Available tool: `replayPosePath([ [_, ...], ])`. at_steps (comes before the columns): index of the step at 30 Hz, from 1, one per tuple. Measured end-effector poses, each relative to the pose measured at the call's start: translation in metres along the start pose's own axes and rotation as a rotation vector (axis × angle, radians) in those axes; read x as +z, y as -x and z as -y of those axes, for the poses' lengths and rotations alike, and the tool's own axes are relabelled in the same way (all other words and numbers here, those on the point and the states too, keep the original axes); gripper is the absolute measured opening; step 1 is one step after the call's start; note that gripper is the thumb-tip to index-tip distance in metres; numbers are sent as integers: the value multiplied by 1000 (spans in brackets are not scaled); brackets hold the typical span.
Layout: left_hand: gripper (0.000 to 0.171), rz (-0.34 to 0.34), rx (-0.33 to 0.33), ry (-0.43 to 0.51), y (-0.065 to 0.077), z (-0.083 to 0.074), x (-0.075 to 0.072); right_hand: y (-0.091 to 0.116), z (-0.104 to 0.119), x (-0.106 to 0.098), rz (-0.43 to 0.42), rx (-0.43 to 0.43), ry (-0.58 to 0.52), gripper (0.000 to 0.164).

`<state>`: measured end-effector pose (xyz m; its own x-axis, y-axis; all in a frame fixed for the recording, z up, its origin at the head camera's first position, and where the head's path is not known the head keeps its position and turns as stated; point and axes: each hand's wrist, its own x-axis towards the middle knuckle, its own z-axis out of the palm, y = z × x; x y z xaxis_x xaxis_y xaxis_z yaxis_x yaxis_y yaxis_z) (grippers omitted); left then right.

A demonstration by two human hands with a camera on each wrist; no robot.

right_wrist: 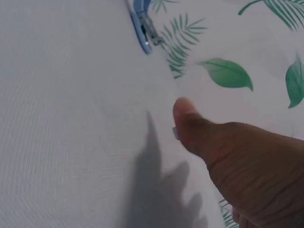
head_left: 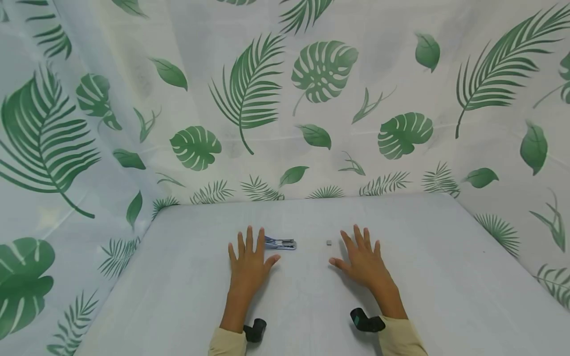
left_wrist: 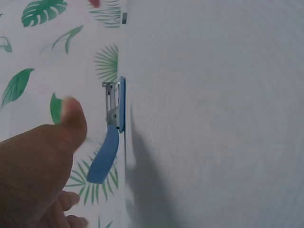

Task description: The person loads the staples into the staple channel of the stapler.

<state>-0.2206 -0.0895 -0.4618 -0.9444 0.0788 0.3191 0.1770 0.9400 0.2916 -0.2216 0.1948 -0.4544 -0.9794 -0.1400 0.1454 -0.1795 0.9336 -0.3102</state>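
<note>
A blue stapler [head_left: 282, 244] lies on the white table, its cover swung up from the base so the metal staple channel shows in the left wrist view. My left hand [head_left: 249, 264] is spread flat beside it, with the fingers hiding the stapler's left end in the head view. Off to the stapler's right sits a small grey block [head_left: 329, 243], perhaps staples, too small to be sure. Fingers spread, my right hand [head_left: 362, 264] is just right of this block. In the right wrist view the thumb partly covers the block [right_wrist: 175, 133]. Neither hand holds anything.
The white tabletop [head_left: 307, 306] ends at the back against a white curtain [head_left: 267, 163] printed with green leaves, which also rises on the left and right. A black wrist camera [head_left: 255, 330] sits at the left wrist, another black camera [head_left: 367, 321] at the right.
</note>
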Motion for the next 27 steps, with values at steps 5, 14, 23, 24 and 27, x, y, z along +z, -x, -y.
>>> replayPosePath([
  [5, 56, -75, -74, 169, -8, 2, 6, -4, -6, 8, 88, 41, -42, 76],
  [14, 46, 6, -314, 690, -24, 10, 15, -6, -12, 12, 84, 23, -81, 73],
  [23, 32, 46, -369, 960, -28, 4, 23, -7, -13, 15, 108, 41, -103, 74],
  [24, 31, 58, -371, 969, -28, 3, 23, -7, -13, 16, 108, 45, -105, 74],
  [27, 30, 101, -348, 997, -26, -3, 24, -7, -14, 18, 108, 49, -102, 75],
])
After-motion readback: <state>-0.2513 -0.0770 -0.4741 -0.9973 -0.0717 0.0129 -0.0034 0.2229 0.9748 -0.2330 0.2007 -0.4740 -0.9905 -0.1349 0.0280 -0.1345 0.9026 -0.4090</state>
